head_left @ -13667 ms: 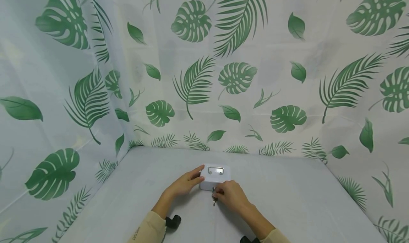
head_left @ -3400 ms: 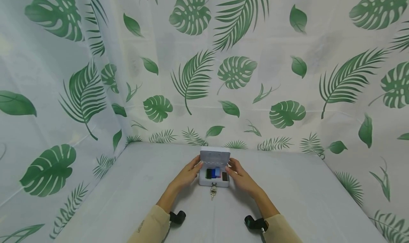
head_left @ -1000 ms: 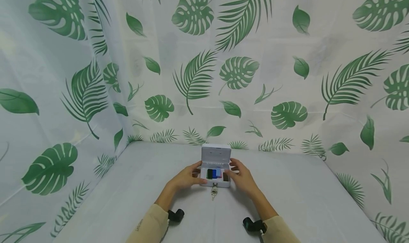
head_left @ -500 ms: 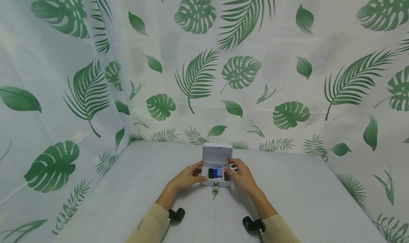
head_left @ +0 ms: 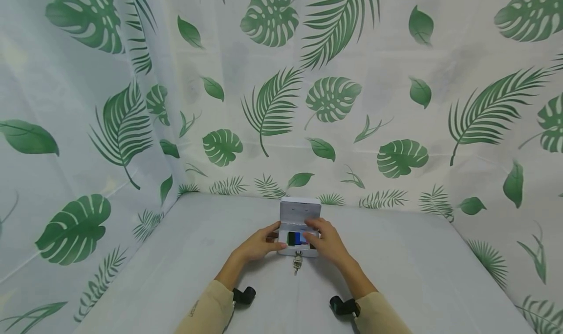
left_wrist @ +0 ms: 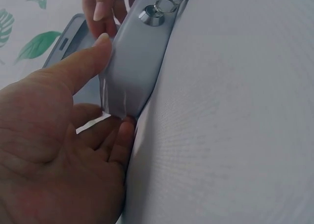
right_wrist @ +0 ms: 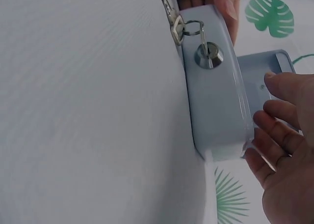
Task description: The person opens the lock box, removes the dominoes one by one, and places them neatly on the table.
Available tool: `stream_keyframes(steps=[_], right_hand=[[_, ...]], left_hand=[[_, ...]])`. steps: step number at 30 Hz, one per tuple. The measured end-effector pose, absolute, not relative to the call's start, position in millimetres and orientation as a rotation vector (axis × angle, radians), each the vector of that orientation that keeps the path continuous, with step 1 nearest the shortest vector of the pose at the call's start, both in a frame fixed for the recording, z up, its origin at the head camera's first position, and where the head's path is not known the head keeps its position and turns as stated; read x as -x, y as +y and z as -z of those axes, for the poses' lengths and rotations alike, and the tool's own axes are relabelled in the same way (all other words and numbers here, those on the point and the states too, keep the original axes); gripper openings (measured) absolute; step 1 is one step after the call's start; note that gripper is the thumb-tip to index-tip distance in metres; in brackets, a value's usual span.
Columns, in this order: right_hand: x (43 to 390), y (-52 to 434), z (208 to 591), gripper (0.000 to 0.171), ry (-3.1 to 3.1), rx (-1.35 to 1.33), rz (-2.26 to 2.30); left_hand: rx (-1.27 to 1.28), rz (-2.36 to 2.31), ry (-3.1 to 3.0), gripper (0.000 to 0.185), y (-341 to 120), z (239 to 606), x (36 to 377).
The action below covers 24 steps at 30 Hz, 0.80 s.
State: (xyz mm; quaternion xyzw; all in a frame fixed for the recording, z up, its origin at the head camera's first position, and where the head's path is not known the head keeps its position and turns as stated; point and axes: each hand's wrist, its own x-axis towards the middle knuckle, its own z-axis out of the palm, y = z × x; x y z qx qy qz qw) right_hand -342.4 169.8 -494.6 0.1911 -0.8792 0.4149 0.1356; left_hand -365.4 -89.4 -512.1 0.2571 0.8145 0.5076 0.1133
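Small white box [head_left: 297,243] sits on worktop [head_left: 418,275], near middle, lid [head_left: 300,210] standing up at back. Left hand [head_left: 258,243] holds box's left end, thumb on front edge, fingers around corner. Right hand [head_left: 324,239] reaches over open top from right, fingers loose, holding nothing. Blue and green bits [head_left: 295,238] inside, just left of right fingertips. Keys [head_left: 297,262] hang from front lock. Box long side runs left to right.

No text, label, brand or number could be read anywhere; small dark print on the left sleeve [head_left: 191,315] was too tiny to make out.
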Motion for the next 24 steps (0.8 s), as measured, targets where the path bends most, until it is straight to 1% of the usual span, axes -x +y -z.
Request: stream_keyframes(steps=[9,24], right_hand=[[344,157,495,0.038,-2.537,-0.617,-1.229],[351,147,496,0.034,-2.657,-0.595,-1.100]], left_hand=[[-0.753,-1.496,2.370,0.082,-90,514,365],[-0.720,-1.482,2.383,0.084,-91,512,365]])
